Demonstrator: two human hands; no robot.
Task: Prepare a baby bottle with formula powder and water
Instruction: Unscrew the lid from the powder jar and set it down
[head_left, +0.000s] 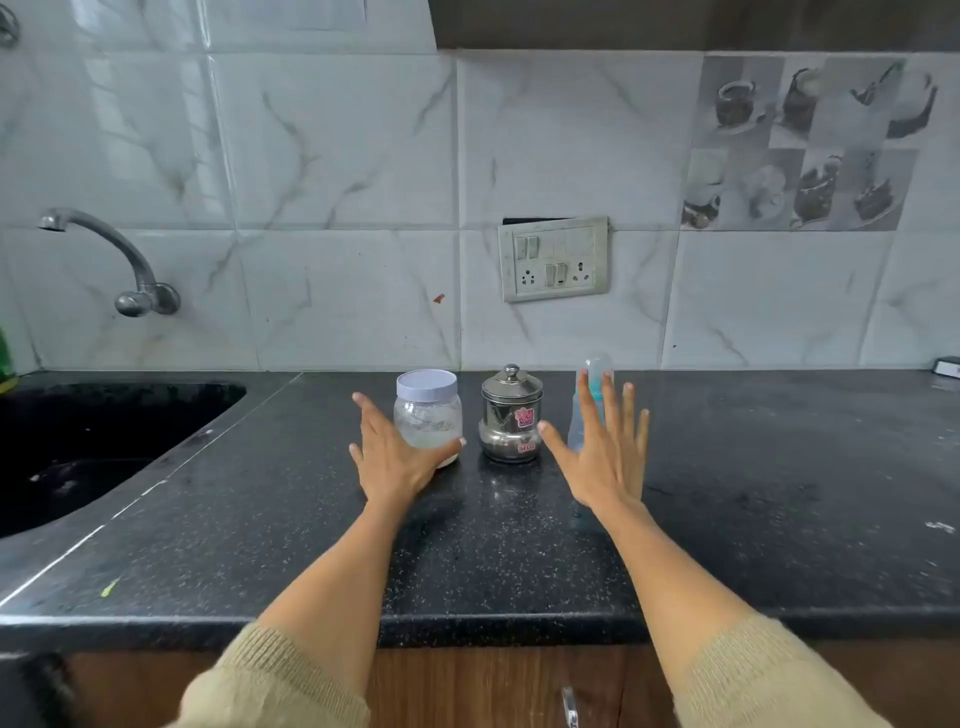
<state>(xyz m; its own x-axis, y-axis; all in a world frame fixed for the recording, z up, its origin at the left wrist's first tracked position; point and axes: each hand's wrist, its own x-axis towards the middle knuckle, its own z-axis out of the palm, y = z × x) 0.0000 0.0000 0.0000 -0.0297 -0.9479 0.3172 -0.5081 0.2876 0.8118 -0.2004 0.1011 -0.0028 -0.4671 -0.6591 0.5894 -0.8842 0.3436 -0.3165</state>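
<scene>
Black speckled stone makes up the table (519, 545) before me, its front edge nearest and a wooden cabinet door below it cut off by the bottom of the view. Both my beige sleeves are cropped at the lower corners. My left hand (392, 457) is spread flat with straight fingers, holding nothing, and covers the lower left of the clear plastic jar (428, 418) with a pale lid; I cannot tell whether it touches the jar. My right hand (605, 457) is spread too, fingers apart, hiding most of the baby bottle (584, 410), so only its capped top and left side show. Between them stands a lidded steel pot (511, 415). Left of everything the dark sink (78, 441) runs out of view, under a wall tap (111, 260). Behind, a switchboard (553, 258) sits on marbled tiles
</scene>
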